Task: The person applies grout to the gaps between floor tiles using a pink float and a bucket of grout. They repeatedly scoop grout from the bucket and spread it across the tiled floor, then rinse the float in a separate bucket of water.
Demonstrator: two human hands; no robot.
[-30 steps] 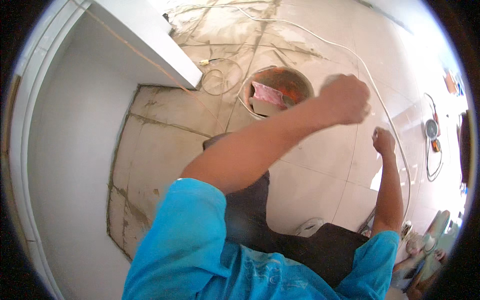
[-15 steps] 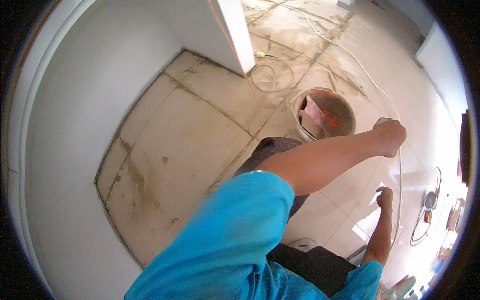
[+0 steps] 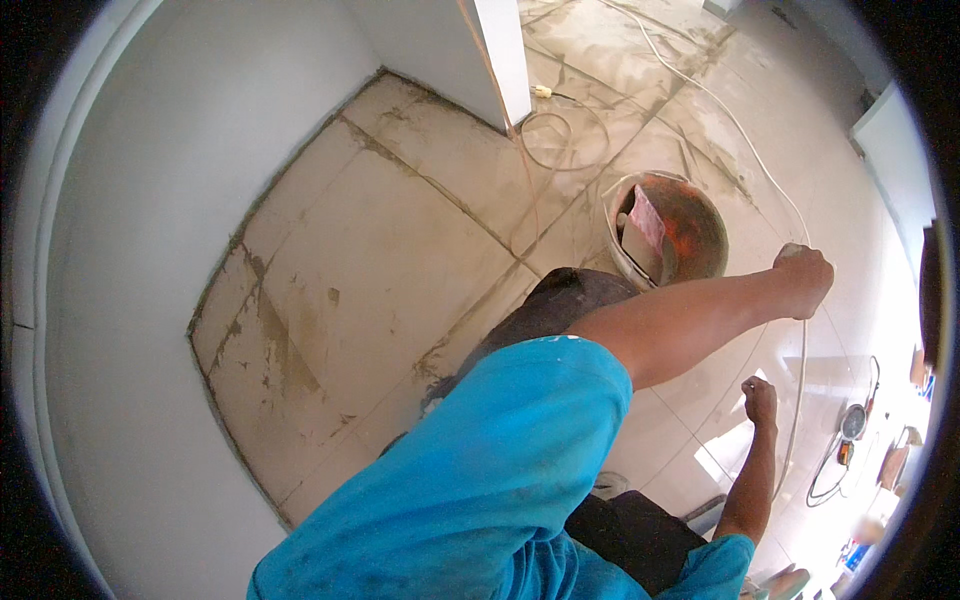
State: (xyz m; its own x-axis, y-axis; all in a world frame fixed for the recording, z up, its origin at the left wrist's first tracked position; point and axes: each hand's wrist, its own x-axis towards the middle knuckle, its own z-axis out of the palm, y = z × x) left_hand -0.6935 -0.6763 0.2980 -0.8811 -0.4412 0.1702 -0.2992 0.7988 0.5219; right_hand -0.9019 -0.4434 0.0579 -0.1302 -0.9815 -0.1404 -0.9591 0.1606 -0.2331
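My left hand (image 3: 804, 281) is closed in a fist at the end of the arm stretched across to the right. What its fingers hold, if anything, is hidden. Beside that forearm stands a round bucket (image 3: 700, 232), reddish and grimy inside, with a pink-and-white piece (image 3: 648, 222) leaning in it. My right hand (image 3: 760, 399) is lower down, over the glossy tiles, its fingers curled in. Nothing can be made out in its grip. A pale cable (image 3: 805, 375) runs along the floor past both hands; whether either touches it I cannot tell.
Smeared floor tiles (image 3: 340, 270) with dark joints fill the left, bounded by a white wall (image 3: 150, 250). A wall end (image 3: 500, 70) juts in at the top. Near it lies a coiled cord with a yellowish plug (image 3: 541, 91). A corded tool (image 3: 851, 424) lies at the right.
The view has shifted, so the floor and bucket sit a little further right. My left arm keeps its outstretched pose over the bucket's near side. My right fingers look more curled.
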